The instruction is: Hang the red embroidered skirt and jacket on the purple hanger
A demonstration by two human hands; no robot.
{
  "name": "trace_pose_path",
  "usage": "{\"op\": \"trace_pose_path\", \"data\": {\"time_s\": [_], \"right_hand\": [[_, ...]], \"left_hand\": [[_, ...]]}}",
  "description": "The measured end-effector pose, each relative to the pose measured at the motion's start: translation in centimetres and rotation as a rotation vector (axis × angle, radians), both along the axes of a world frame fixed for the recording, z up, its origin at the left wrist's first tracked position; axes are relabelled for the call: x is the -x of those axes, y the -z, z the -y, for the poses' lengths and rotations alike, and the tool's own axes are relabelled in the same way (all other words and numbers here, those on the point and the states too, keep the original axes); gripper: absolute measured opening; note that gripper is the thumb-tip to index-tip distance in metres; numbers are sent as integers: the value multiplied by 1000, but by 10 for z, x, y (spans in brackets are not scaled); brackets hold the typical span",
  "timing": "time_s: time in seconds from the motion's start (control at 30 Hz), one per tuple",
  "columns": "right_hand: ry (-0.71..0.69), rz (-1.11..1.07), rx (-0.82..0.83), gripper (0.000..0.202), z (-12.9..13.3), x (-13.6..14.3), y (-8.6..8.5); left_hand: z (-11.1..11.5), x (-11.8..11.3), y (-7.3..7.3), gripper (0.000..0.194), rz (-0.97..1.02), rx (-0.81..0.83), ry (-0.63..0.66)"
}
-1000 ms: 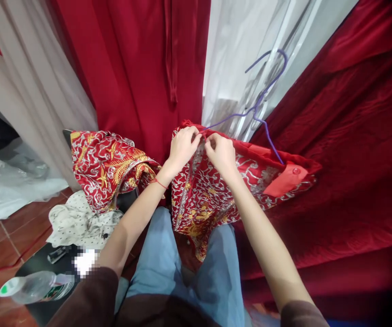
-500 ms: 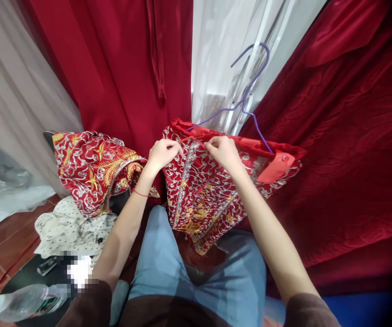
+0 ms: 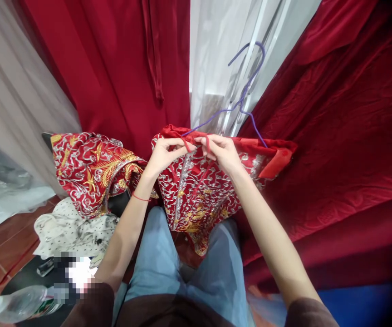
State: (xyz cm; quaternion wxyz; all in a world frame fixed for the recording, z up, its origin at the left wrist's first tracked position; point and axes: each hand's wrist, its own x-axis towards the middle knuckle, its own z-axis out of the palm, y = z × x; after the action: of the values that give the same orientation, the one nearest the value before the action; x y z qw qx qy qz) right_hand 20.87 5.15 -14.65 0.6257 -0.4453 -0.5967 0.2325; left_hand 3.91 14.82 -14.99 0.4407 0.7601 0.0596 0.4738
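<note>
A red skirt-like garment (image 3: 199,195) with silver and gold embroidery hangs in front of my knees. A purple wire hanger (image 3: 243,102) rises out of its red waistband (image 3: 247,144). At the front of that waistband, my left hand (image 3: 167,156) pinches a thin red drawstring (image 3: 186,144) between thumb and fingers. My right hand (image 3: 221,152) is close beside it, its fingers closed on another stretch of the same drawstring, which loops over them. An orange-red buttoned tab (image 3: 276,162) sits at the waistband's right end.
Another embroidered red garment (image 3: 90,172) lies to the left, above a white dotted cloth (image 3: 70,229). A plastic bottle (image 3: 22,304) lies on a dark surface at lower left. Red curtains (image 3: 124,59) hang behind, with more red fabric (image 3: 345,159) along the right.
My hands have drawn closer together, and the drawstring now loops round the fingers. The garment and hanger have shifted slightly left, and my right knee has moved inward.
</note>
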Motion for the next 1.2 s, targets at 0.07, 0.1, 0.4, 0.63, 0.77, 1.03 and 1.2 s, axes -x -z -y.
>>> {"op": "trace_pose_path", "data": {"time_s": [0.07,0.1,0.4,0.63,0.77,1.03,1.2], "right_hand": [[0,115,-43,31,2,1,3],[13,200,-60,28,3,2,3],[215,675,-247,19,11,12,1],[412,766,-341,18,0,14,9],[485,710,-288,12,-5,11,17],[648,723,-103,17,8,2,11],[724,954,41,20,24,-5,-4]], "left_hand": [[1,6,-1,22,-81,0,31],[1,8,-1,22,-108,-2,42],[1,11,-1,28,-253,50,134],[4,4,3,25,-95,201,43],[-1,0,11,23,-37,149,-143],[-10,-4,17,20,-190,-208,-677],[-21,-12,21,32,-209,-255,-798]]}}
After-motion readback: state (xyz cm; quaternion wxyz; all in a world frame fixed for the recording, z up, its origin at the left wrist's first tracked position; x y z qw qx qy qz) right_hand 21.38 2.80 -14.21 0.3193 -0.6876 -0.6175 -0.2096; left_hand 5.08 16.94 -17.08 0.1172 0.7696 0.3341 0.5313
